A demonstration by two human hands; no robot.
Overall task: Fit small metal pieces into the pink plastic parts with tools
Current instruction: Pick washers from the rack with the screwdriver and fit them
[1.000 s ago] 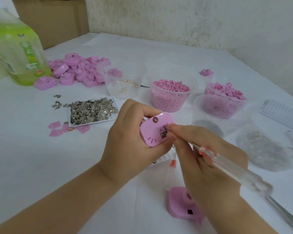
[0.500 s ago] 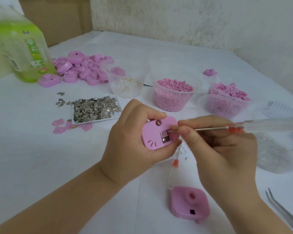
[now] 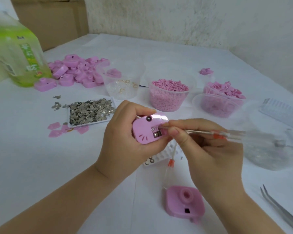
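Frame centre: left hand (image 3: 125, 141) is gripping the pink part (image 3: 147, 130) by its edges; right hand (image 3: 208, 146) is pinching a screwdriver (image 3: 210, 132) in its recess. Part is likely light, stiff, smooth.

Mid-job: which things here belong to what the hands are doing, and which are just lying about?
In use:
- left hand gripping the pink part
- right hand pinching the screwdriver, tip at the part's metal fitting
- metal pieces in the white tray, likely the supply

Lying about:
- green bottle
- tweezers
- loose pink casing on the table, untouched
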